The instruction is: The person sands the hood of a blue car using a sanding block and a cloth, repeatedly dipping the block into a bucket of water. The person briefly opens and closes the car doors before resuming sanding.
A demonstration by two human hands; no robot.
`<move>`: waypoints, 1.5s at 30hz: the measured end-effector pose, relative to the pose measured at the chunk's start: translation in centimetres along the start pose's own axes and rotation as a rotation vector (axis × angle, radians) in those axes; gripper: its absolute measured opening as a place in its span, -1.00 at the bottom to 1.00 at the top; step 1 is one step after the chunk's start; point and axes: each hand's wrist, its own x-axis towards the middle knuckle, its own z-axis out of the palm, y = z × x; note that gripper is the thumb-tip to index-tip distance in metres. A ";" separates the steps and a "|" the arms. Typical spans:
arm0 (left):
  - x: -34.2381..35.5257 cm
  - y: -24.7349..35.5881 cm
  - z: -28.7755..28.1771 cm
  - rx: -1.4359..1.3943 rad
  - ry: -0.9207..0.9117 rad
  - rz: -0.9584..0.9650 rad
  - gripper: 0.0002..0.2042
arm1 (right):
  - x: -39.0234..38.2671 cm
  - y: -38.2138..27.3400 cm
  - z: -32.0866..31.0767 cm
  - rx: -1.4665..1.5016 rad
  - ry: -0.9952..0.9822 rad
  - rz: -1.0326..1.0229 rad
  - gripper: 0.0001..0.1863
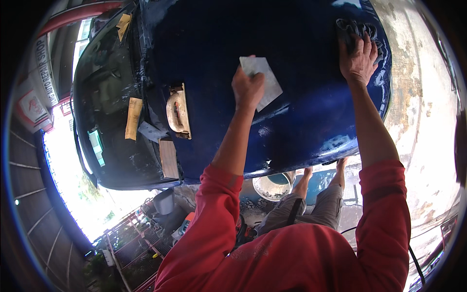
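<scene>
My left fingers [258,80] pinch a pale sheet [270,87]; far right, my right fingers [359,46] grasp a dark cloth [347,30] on the blue hood [209,44].

The left hand [249,88] is gripping a pale, flat sheet [272,90] at the dark-blue car hood [204,53]. The right hand [359,64] is holding a dark cloth [359,28] against it. A handled sanding float [187,112] is lying near the windshield [109,82].

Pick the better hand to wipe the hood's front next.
Probably the right hand, on a dark cloth near the front of the hood; the left hand grips a pale sheet farther back.
</scene>
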 end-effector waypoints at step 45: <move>11.9 1.7 -7.0 0.259 -0.479 0.267 -0.59 | 0.0 0.3 0.6 -0.152 -0.030 -0.011 -0.40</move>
